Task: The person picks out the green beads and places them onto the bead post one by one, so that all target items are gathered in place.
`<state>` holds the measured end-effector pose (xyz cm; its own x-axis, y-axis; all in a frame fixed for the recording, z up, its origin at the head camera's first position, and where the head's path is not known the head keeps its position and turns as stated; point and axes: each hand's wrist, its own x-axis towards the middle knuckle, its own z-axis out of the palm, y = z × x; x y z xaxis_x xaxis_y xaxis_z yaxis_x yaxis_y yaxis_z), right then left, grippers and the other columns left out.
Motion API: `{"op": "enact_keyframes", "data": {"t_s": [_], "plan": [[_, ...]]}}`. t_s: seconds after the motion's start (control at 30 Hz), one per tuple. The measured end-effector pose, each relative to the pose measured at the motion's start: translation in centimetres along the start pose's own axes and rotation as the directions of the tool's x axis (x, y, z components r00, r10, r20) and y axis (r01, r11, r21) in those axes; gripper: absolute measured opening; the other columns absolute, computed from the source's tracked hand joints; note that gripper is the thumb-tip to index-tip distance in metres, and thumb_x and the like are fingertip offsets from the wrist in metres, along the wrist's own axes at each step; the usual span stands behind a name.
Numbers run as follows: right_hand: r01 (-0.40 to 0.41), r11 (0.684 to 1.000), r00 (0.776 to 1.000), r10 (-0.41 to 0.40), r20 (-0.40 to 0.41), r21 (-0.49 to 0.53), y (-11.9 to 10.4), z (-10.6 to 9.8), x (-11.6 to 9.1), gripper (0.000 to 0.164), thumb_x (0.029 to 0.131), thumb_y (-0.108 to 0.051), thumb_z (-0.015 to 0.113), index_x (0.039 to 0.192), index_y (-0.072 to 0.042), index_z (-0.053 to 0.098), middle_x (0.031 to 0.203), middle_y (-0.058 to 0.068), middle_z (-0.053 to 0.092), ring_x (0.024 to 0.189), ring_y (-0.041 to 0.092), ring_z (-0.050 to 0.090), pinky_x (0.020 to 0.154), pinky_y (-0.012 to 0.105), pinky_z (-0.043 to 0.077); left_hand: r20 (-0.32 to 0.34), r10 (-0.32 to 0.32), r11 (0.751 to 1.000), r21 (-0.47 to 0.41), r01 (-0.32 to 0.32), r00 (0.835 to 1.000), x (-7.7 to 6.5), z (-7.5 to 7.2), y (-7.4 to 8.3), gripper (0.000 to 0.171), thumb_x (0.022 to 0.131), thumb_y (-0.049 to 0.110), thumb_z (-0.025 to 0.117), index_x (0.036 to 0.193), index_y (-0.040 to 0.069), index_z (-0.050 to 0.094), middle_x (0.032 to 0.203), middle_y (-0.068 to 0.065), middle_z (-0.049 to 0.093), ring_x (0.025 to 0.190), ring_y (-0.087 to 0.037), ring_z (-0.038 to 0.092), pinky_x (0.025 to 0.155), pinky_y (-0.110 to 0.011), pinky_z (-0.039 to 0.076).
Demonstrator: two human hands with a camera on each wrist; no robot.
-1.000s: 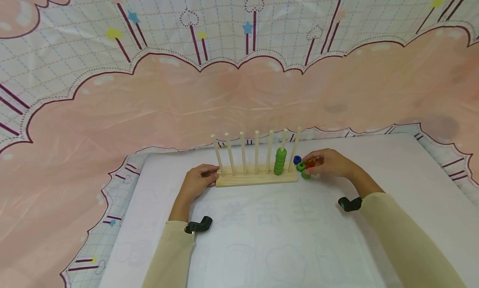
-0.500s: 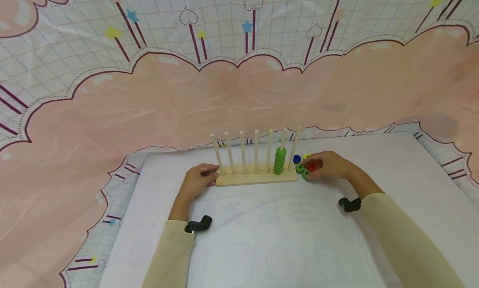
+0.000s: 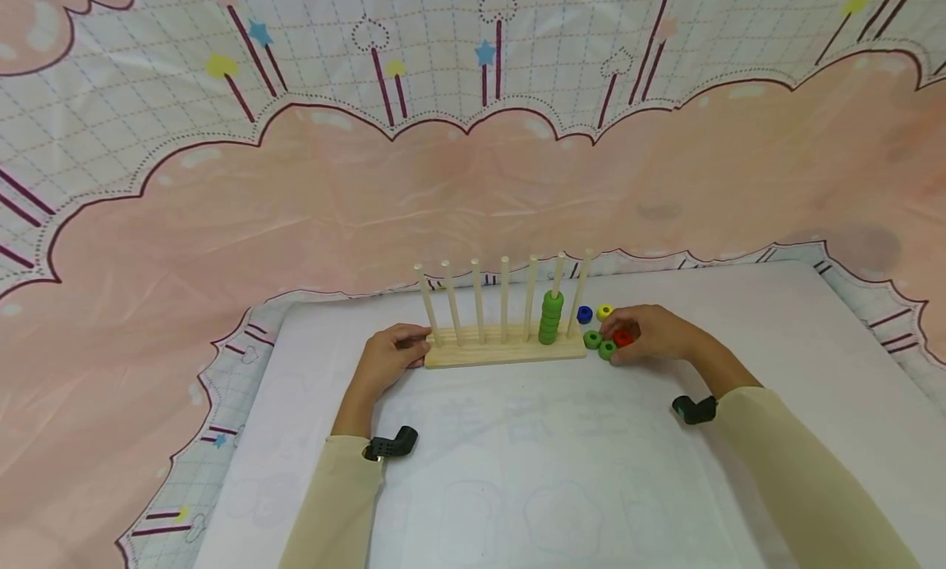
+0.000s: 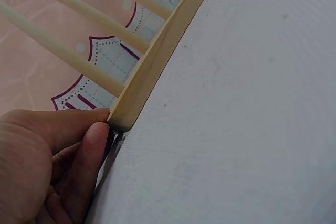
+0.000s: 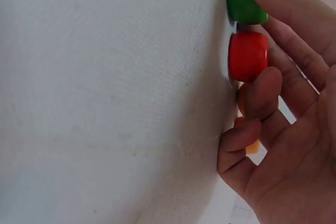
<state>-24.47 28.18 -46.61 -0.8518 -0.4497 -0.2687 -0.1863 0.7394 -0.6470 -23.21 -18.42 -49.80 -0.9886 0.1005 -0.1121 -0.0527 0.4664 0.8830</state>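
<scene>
A wooden peg stand (image 3: pixel 504 355) with several upright pegs stands on the table in the head view. My left hand (image 3: pixel 380 362) holds its left end, thumb and forefinger at the base's corner in the left wrist view. Green beads (image 3: pixel 550 318) are stacked on the second peg from the right. Beyond the stand's right end, my right hand (image 3: pixel 650 332) has its thumb and forefinger about a loose green bead (image 5: pixel 247 1). A red bead (image 5: pixel 249 56) lies under its curved fingers. Orange beads (image 5: pixel 253 147) show partly behind the fingers in the right wrist view.
A blue bead (image 3: pixel 585 314), a yellow bead (image 3: pixel 605 311) and another green bead (image 3: pixel 592 339) lie just right of the stand. The white tabletop (image 3: pixel 480 454) stretches toward me. A patterned pink cloth (image 3: pixel 443 199) hangs behind the table.
My right hand has shifted slightly toward me and right, the near green bead shifting slightly with it. The yellow and red beads show more fully. My left hand stays at the stand's end.
</scene>
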Motion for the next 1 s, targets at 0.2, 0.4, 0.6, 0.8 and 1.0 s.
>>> {"op": "enact_keyframes", "data": {"t_s": [0.2,0.4,0.6,0.8,1.0], "plan": [[0.002,1.000,1.000,-0.002,-0.003,-0.028,-0.16,-0.01,-0.14,0.040,0.081,-0.032,0.088,0.115,-0.022,0.070,0.119,0.001,0.068,0.113,0.026,0.055,0.103,0.050,0.049,0.000,-0.001,1.000,-0.002,0.001,1.000,0.03,-0.04,0.01,0.031,0.094,0.016,0.075,0.125,0.012,0.074,0.120,-0.010,0.070,0.099,-0.018,0.065,0.074,-0.019,0.060],[0.006,0.999,1.000,-0.006,-0.002,-0.052,-0.18,-0.01,-0.32,0.035,0.080,-0.035,0.088,0.110,-0.026,0.072,0.121,0.005,0.064,0.115,0.028,0.052,0.101,0.047,0.047,0.001,-0.003,1.000,-0.003,0.003,1.000,0.06,-0.03,-0.11,0.031,0.094,0.016,0.075,0.125,0.012,0.074,0.120,-0.010,0.070,0.097,-0.017,0.065,0.075,-0.019,0.060],[-0.013,0.998,1.000,0.013,-0.001,-0.064,0.08,-0.01,-0.46,0.032,0.080,-0.037,0.088,0.107,-0.029,0.074,0.116,0.006,0.060,0.110,0.026,0.051,0.093,0.039,0.045,0.003,0.012,1.000,-0.008,-0.012,1.000,0.06,-0.06,-0.12,0.031,0.093,0.016,0.076,0.124,0.012,0.074,0.120,-0.010,0.070,0.096,-0.016,0.065,0.075,-0.019,0.060],[-0.030,0.998,1.000,0.030,0.001,-0.046,0.27,-0.05,-0.54,0.033,0.080,-0.039,0.088,0.108,-0.028,0.074,0.118,0.006,0.060,0.112,0.028,0.050,0.096,0.043,0.044,0.000,0.012,1.000,-0.004,-0.012,1.000,-0.01,-0.06,0.06,0.031,0.093,0.016,0.076,0.124,0.012,0.074,0.119,-0.009,0.070,0.097,-0.017,0.065,0.074,-0.019,0.060],[-0.028,0.999,1.000,0.028,0.005,-0.026,0.27,-0.14,-0.44,0.033,0.081,-0.038,0.087,0.109,-0.027,0.074,0.121,0.006,0.061,0.113,0.028,0.050,0.101,0.049,0.044,0.001,0.019,1.000,0.007,-0.019,1.000,-0.07,-0.08,-0.09,0.032,0.094,0.017,0.076,0.125,0.012,0.074,0.118,-0.010,0.070,0.095,-0.017,0.065,0.074,-0.019,0.060]]}}
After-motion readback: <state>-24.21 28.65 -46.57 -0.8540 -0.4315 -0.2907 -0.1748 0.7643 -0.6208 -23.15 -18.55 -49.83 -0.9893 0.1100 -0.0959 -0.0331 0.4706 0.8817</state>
